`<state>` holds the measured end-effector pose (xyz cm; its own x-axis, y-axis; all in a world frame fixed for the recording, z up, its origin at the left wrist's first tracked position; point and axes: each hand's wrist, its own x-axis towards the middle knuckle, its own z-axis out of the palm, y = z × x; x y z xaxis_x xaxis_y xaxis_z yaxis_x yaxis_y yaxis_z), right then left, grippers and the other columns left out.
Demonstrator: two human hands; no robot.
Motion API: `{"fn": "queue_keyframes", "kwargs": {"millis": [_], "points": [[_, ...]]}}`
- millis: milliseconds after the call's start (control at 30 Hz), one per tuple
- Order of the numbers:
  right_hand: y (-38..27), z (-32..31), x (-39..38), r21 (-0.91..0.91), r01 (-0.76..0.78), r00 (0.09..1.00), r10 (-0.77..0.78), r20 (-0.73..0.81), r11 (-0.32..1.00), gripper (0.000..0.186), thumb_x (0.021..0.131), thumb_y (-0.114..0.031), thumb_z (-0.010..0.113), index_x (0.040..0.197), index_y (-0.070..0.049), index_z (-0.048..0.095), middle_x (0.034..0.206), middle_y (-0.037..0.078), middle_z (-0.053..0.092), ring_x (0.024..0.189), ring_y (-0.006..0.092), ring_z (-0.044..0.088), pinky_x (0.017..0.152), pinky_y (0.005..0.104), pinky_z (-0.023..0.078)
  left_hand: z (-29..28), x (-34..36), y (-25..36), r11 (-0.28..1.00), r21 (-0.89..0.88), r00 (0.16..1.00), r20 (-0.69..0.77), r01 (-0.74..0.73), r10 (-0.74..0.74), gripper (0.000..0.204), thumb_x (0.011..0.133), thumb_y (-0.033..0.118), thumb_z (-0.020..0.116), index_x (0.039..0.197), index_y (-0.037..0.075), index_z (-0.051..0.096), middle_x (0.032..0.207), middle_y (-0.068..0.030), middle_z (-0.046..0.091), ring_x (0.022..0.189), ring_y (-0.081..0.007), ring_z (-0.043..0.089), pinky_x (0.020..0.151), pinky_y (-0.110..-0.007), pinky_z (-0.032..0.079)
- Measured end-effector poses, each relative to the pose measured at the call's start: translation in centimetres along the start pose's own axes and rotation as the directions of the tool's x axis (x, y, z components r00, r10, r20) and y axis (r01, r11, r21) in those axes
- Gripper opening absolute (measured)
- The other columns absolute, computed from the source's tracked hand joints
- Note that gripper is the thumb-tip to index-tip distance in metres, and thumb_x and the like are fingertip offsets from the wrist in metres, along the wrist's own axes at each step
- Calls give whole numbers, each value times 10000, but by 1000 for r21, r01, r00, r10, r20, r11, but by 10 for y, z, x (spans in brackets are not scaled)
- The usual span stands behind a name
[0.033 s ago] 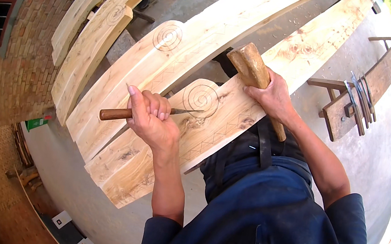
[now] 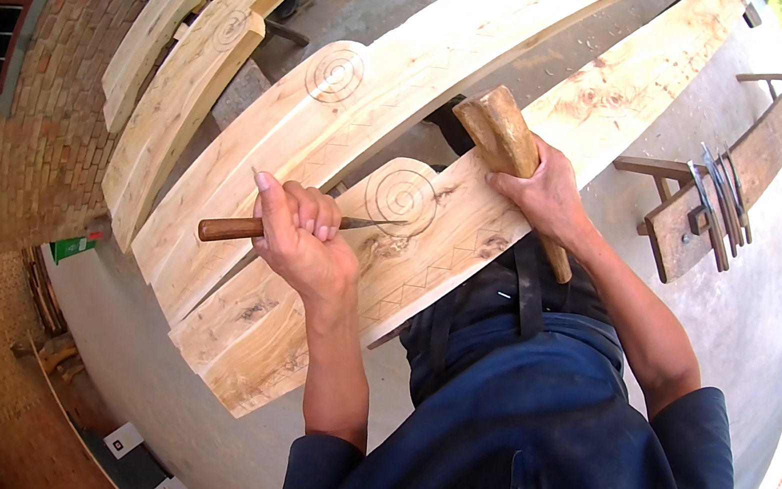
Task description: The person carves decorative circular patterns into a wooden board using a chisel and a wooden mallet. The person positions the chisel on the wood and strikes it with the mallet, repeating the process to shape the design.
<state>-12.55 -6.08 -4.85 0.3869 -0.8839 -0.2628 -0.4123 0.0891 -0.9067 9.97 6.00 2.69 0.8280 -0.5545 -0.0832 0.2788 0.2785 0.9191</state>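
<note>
My left hand (image 2: 303, 236) is closed around a chisel (image 2: 234, 228) with a brown wooden handle. The chisel's thin dark blade slants across to the lower part of a spiral (image 2: 401, 202) marked on a pale wooden board (image 2: 319, 320); its tip seems to touch the wood there. In my right hand (image 2: 548, 195) is a wooden mallet (image 2: 501, 129), its thick block head up and away from me and its handle end pointing down toward my apron. The mallet lies over the board, to the right of the spiral. Stepped pencil lines run along the board's near edge.
Beyond the board lies another long curved board (image 2: 327, 134) with a similar spiral. Two more shaped beams (image 2: 205, 65) stand at the far left, near a brick wall (image 2: 64, 64). To the right, a low wooden bench (image 2: 681, 232) carries several metal chisels (image 2: 720, 208).
</note>
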Motion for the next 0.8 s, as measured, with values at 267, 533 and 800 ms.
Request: {"fn": "queue_keyframes", "kwargs": {"millis": [267, 533, 800], "points": [[-4, -1, -2, 3, -2, 1000, 2, -1, 1000, 552, 787, -225, 814, 1261, 30, 690, 999, 179, 755, 898, 238, 718, 885, 373, 564, 0, 0, 1, 1000, -4, 1000, -9, -6, 6, 569, 1133, 389, 564, 663, 193, 309, 591, 48, 284, 480, -72, 259, 461, -257, 216], [-5, -1, -2, -19, -5, 1000, 5, 6, 1000, 551, 796, -227, 807, 1267, 30, 686, 999, 174, 755, 893, 230, 717, 882, 369, 566, -1, -1, 2, 1000, -2, 1000, -4, -1, 1, 569, 1127, 392, 577, 664, 192, 313, 594, 48, 283, 483, -74, 260, 464, -260, 219], [-3, -1, -2, -12, 12, 1000, -12, 4, 1000, 536, 801, -223, 802, 1257, 31, 684, 991, 169, 750, 885, 224, 711, 880, 364, 565, 1, 1, 1, 1000, 12, 999, -41, -5, 5, 574, 1116, 393, 601, 669, 192, 303, 600, 49, 282, 490, -74, 258, 470, -261, 219]]}}
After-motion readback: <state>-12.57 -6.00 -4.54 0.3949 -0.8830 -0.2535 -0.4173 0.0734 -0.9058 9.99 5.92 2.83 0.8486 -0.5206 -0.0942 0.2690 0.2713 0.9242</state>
